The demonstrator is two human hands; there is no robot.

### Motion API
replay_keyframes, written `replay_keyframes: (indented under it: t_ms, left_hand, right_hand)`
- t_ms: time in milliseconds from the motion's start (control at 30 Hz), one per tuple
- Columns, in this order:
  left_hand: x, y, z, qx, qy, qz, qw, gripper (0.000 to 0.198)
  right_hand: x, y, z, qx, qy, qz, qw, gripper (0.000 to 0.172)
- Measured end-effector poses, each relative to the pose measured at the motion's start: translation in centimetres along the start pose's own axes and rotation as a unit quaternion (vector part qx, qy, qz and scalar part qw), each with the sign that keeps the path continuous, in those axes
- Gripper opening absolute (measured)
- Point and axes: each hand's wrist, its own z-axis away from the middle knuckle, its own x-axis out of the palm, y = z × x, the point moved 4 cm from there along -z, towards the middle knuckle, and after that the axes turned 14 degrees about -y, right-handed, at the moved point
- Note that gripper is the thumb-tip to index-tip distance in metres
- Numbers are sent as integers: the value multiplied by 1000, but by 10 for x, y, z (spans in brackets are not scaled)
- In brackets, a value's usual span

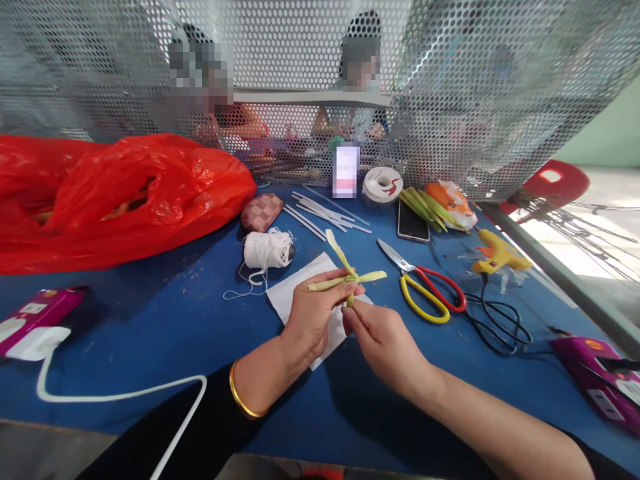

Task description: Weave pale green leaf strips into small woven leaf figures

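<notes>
Between my hands is a knot of pale green leaf strips (371, 275), its ends sticking out to several sides like a cross. My left hand (313, 310) pinches the knot at its crossing, thumb on top. With thumb and fingertips, my right hand (377, 330) grips the end pointing toward me. A sheet of white paper (285, 295) lies beneath my hands, partly hidden by them. Right of them rest scissors (417, 280) with one red and one yellow handle. A spool of white string (267, 249) lies to the left, its loose thread trailing on the blue table (165, 320).
A red plastic bag (190, 193) fills the back left. White sticks (320, 213), a ribbon roll (383, 183), a dark phone (413, 221) and folded leaves (425, 207) lie behind. A yellow glue gun (495, 253) trails a black cable at right. A perforated metal screen (295, 53) stands behind.
</notes>
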Motion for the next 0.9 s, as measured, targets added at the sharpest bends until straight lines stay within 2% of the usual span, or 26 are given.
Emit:
replay_keyframes:
  t_ms: [67,167,267,367,433,500,600,733,800,900]
  left_hand:
    - [-1,-1,-2,-7,-12,-9,1000,29]
    - [0,-1,-4,-22,-62,-22,998,36]
    - [-2,2,-6,-17,-94,-6,995,40]
    - [-4,6,-8,-11,-84,-7,996,36]
    - [-4,7,-8,-16,-83,-29,996,33]
    - [-3,6,-8,-27,-90,-50,994,34]
    - [-2,4,-7,-31,-108,-84,990,36]
    - [-1,6,-7,-24,-132,-155,979,30]
    - [-1,7,-7,-27,-134,-183,974,28]
    - [-1,9,-7,-39,-136,-189,972,28]
  right_hand:
    - [0,1,0,0,0,0,1000,35]
    - [-2,6,-2,2,-1,-24,1000,34]
    - [-8,16,-7,19,9,-135,991,40]
    - [-21,27,-12,55,85,-287,952,47]
    - [-31,31,-13,58,126,-347,928,45]
    - [-37,30,-14,52,103,-353,928,40]
    - [-39,26,-15,56,16,-335,940,35]
    - [-41,20,-13,51,-59,-316,945,36]
    - [-41,19,-13,38,-78,-287,954,33]
    - [-43,17,-11,14,-65,-198,978,27]
